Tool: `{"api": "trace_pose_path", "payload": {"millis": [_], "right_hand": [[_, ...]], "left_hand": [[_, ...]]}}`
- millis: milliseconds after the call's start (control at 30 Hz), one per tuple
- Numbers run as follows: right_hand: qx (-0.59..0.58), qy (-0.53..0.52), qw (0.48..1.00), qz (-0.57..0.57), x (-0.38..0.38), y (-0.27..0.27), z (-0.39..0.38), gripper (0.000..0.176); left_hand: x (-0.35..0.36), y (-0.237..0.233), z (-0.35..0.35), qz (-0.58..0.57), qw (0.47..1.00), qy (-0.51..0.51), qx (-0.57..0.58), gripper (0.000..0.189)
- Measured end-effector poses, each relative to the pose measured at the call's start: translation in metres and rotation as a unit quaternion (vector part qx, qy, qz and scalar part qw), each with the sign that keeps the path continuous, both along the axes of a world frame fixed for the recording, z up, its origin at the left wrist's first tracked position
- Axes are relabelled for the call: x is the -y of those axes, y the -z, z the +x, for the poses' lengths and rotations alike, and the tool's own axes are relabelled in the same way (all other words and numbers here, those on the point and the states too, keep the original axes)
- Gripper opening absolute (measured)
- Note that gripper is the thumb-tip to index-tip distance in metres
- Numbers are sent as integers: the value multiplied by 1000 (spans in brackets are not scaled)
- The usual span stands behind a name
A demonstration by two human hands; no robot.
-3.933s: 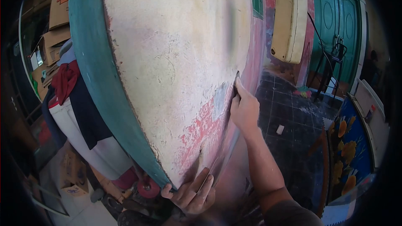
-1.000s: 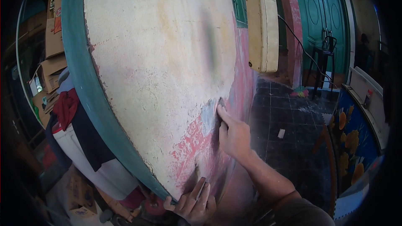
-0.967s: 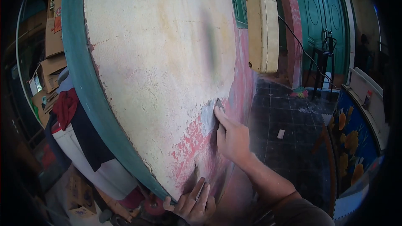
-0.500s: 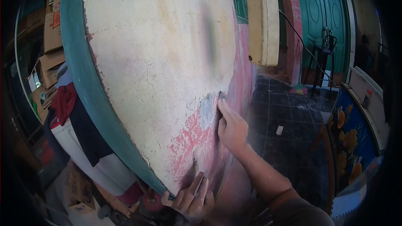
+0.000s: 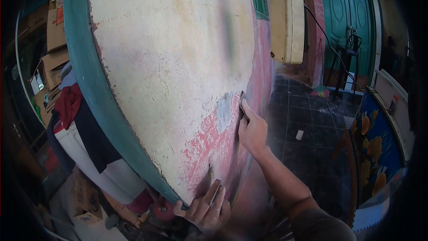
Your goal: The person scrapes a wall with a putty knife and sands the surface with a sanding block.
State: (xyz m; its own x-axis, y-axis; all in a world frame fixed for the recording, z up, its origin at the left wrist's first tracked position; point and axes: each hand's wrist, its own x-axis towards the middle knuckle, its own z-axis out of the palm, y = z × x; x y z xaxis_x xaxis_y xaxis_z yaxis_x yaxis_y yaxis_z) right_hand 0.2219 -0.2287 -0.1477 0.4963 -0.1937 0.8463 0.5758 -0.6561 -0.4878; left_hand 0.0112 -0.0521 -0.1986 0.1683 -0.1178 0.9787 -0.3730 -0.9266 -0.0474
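Observation:
The wall (image 5: 169,80) in front of me has worn cream paint, with pink and grey showing through at the lower right. My right hand (image 5: 254,129) is at the corner of this patch, its fingers closed round a small dark flat piece (image 5: 242,101) whose edge lies against the wall. Lower down, my left hand (image 5: 207,212) rests by the wall's bottom edge. A thin pale strip (image 5: 215,195) sticks out between two of its fingers, and the thumb lies near the green trim (image 5: 120,111).
A cream box (image 5: 286,20) with a black cable hangs beyond the corner. Dark floor tiles (image 5: 303,111) stretch right toward green doors (image 5: 347,18) and a black stool (image 5: 345,60). A blue flowered panel (image 5: 374,138) stands at right. Clothes (image 5: 91,136) and cardboard boxes (image 5: 55,31) are left.
My right hand has shifted slightly up along the wall corner with the dark flat piece. My left hand stays at about the same spot on the wall. The view has turned a little.

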Motion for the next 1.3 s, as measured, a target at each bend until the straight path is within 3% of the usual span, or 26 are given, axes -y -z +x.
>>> {"api": "trace_pose_path", "payload": {"millis": [100,200,300,400,500,633,933,1033,1133,1233,1300], "right_hand": [[73,-54,996,-14,-14,-30,-40,50],[157,-40,985,-52,-12,-22,-25,48],[13,-5,998,60,-4,-3,5,46],[-31,-7,998,51,-4,-7,-6,46],[99,-30,995,-8,-16,-26,-34,46],[146,-22,989,-12,-12,-16,-17,45],[20,-123,989,73,9,-33,-5,37],[-4,-56,997,60,-3,-29,-16,45],[90,-78,992,50,-22,-54,-55,52],[171,6,981,-93,-10,-40,-27,56],[75,9,996,-38,-4,-21,-6,53]], "left_hand": [[-1,2,0,2,1000,-2,7,33],[0,1,0,2,1000,0,6,33],[-1,1,-2,3,1000,-1,-1,33],[0,1,0,5,1000,-3,5,33],[1,1,1,6,1000,-6,8,34],[1,-1,4,3,1000,-5,9,34],[1,-2,4,4,1000,-11,13,34],[1,-1,2,5,1000,-10,8,34],[0,-1,0,4,1000,-7,-1,34],[0,-1,2,4,1000,-13,7,34],[-1,0,3,8,1000,-16,11,34]]}}
